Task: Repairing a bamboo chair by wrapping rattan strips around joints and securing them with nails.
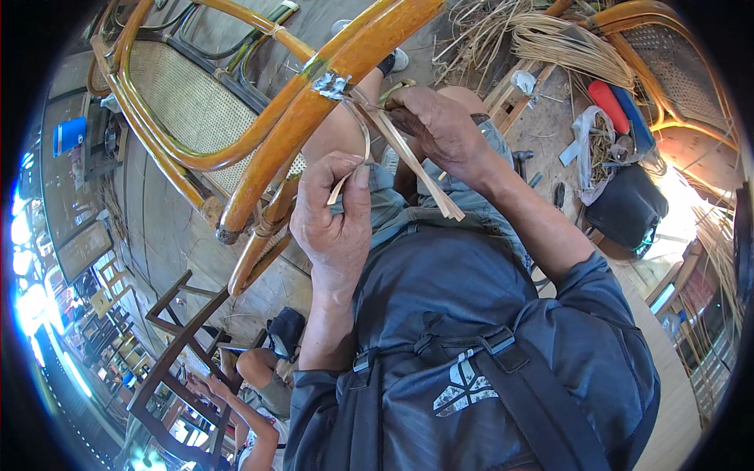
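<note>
A glossy orange-brown rattan chair frame (pixel 290 129) slants across my lap, with a woven cane panel (pixel 177 98) in it. Silvery material, perhaps foil or tape, covers a joint (pixel 331 85) on its thick pole. Several pale, flat cane strips (pixel 412 169) hang loose from just beside that joint. Below the pole, my left hand (pixel 338 208) pinches one thin strip between thumb and fingers. My right hand (pixel 444 129) is closed around the strips close to the joint; its fingertips are partly hidden.
A coil of split cane (pixel 573 47) lies at the far right, near a red bottle-like object (pixel 609 106), a plastic bag (pixel 591 141) and a black bag (pixel 626 206). Another rattan chair (pixel 667 63) stands beyond. At lower left, a person's arm (pixel 243 408) shows by a dark wooden frame (pixel 177 353).
</note>
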{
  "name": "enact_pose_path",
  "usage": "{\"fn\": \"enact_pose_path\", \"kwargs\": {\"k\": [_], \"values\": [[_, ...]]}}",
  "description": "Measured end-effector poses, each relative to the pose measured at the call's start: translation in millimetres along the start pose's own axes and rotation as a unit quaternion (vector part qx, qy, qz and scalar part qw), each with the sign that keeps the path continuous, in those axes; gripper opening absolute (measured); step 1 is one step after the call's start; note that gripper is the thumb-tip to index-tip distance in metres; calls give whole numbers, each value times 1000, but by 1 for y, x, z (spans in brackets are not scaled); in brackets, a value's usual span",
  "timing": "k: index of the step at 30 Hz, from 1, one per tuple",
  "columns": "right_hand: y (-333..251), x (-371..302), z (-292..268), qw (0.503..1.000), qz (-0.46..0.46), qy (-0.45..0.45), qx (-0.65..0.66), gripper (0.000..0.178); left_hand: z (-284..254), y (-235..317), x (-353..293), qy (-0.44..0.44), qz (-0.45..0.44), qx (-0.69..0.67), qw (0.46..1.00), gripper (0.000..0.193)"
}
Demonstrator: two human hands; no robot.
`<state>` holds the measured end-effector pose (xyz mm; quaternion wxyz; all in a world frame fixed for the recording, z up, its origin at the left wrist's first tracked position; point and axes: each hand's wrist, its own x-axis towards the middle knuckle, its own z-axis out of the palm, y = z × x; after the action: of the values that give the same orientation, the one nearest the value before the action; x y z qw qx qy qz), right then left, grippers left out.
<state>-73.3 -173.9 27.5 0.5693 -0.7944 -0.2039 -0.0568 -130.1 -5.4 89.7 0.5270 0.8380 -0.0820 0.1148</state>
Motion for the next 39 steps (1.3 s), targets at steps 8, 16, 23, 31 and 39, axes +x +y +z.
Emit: {"fn": "enact_pose_path", "kwargs": {"k": [8,16,23,31,39], "values": [[7,4,-3,993,-4,-50,-110,23,1,3,2,37,-28,-34,998,14],[-7,7,-7,989,-12,28,-145,18,-4,3,5,20,-1,-12,1000,15],[-8,11,-10,979,-12,28,-200,16,-11,11,26,80,10,-5,997,14],[5,14,-9,983,-52,65,-163,22,-25,14,43,-12,108,99,989,13],[16,10,-12,983,-60,50,-169,23,-28,16,65,38,39,118,992,16]]}}
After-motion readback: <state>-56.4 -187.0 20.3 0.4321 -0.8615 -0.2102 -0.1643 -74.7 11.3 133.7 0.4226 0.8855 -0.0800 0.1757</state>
